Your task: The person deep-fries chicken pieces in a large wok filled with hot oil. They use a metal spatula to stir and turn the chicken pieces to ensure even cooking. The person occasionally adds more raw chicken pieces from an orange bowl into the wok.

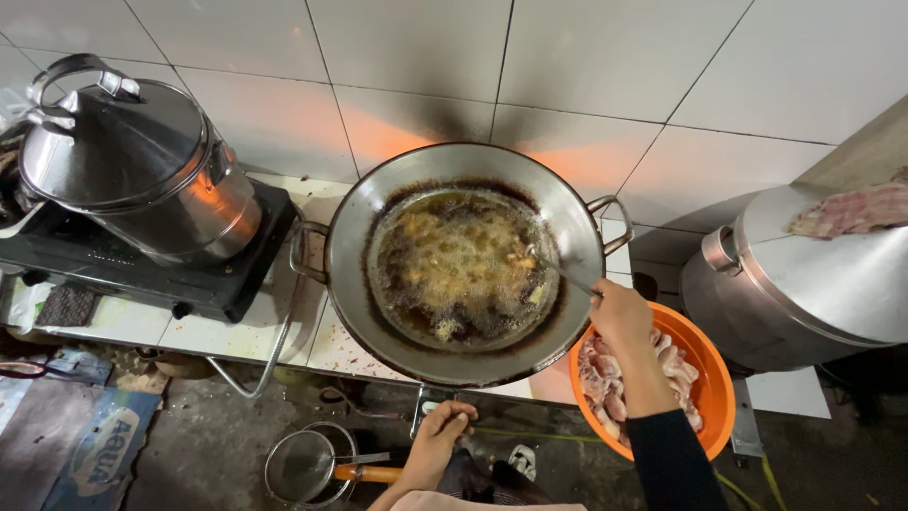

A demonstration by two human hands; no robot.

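A large steel wok (pixel 359 227) holds bubbling dark oil with golden frying pieces (pixel 459 265). My right hand (pixel 619 317) is over the wok's right rim, shut on a thin metal utensil (pixel 567 276) whose tip reaches into the oil. My left hand (pixel 443 428) is low at the front, below the wok, with fingers curled on the stove's knob (pixel 430 407). An orange bowl (pixel 711 378) of raw pale meat pieces sits under my right forearm.
A lidded steel pot (pixel 142 170) stands on a black burner (pixel 142 270) at the left. Another big steel pot (pixel 804 284) with a cloth (pixel 851 210) on its lid is at the right. A wire strainer with an orange handle (pixel 307 466) lies on the floor.
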